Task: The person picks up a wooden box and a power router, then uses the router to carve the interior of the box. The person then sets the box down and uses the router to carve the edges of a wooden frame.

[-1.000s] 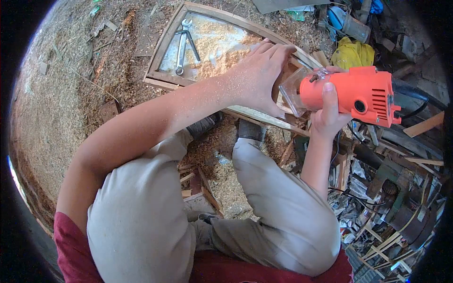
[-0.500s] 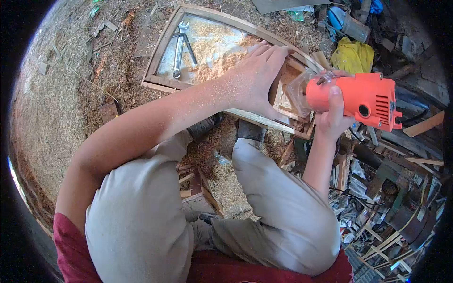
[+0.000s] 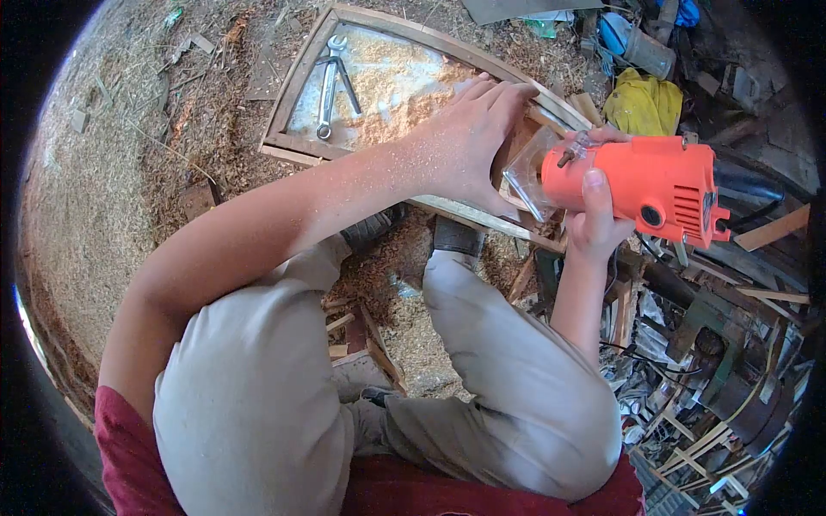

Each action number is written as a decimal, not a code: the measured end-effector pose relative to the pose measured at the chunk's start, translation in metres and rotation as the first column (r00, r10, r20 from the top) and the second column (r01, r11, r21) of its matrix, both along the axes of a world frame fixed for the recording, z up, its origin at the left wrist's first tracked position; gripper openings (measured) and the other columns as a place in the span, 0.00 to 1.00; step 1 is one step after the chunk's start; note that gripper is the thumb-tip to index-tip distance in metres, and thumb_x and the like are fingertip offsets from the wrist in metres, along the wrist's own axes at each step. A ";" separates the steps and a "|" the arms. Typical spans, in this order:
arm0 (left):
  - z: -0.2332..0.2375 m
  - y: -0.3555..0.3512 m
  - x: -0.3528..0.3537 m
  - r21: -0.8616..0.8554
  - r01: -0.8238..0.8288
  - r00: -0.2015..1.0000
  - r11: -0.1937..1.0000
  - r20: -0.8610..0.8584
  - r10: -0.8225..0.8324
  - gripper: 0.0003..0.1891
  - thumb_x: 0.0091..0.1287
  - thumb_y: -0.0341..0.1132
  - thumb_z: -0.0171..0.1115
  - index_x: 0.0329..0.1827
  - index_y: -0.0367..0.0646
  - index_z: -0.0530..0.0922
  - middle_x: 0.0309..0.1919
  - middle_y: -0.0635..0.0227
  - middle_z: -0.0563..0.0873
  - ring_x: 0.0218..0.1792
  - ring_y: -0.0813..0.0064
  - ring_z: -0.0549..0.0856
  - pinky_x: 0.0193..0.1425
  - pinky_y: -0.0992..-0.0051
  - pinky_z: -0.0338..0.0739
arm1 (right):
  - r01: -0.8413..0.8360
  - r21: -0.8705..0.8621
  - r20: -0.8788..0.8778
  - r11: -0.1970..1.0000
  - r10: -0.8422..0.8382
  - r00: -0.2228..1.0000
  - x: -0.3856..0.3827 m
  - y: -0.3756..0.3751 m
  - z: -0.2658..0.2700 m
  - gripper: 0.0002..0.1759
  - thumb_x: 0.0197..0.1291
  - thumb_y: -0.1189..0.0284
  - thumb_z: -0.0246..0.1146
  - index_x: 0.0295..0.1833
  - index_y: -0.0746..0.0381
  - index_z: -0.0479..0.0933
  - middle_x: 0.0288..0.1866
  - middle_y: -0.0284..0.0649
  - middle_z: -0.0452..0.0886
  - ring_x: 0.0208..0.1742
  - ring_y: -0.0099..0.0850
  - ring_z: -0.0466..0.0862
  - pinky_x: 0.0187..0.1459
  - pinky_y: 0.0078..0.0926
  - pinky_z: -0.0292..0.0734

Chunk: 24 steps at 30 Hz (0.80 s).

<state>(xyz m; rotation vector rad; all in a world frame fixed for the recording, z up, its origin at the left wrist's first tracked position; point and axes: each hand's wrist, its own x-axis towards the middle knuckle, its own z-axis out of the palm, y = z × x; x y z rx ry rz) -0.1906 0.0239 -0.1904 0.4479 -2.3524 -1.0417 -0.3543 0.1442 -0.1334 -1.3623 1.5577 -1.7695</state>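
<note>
A bright orange trim router (image 3: 632, 185) lies nearly on its side in my right hand (image 3: 598, 206), which is wrapped round its body with the thumb on top. Its clear plastic base (image 3: 532, 176) faces left, against or very near a wooden piece (image 3: 514, 142) at the right end of a wooden frame tray (image 3: 413, 24). My left hand (image 3: 477, 142) spans that wooden piece, fingers on the far side and thumb on the near side. The palm partly hides the piece. Sawdust speckles the left forearm.
Inside the tray lie an open-end wrench (image 3: 327, 90), a second thin tool (image 3: 348, 84) and a heap of sawdust (image 3: 387, 107). A yellow cloth (image 3: 644, 103) sits beyond the router. Wood scraps and clutter fill the right side; my legs (image 3: 508, 344) are below.
The router has shifted slightly left and down, and its clear base has tilted, closer to the left hand. My left hand has barely moved.
</note>
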 end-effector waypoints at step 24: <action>-0.004 -0.002 -0.003 -0.033 0.000 1.000 0.999 -0.009 0.000 0.68 0.42 0.61 0.84 0.80 0.28 0.56 0.73 0.38 0.70 0.78 0.39 0.68 0.89 0.46 0.52 | 0.071 -0.027 -0.030 0.997 -0.072 0.997 -0.011 -0.009 -0.010 0.37 0.59 0.74 0.69 0.73 0.64 0.63 0.56 0.52 0.81 0.52 0.48 0.88 0.56 0.51 0.88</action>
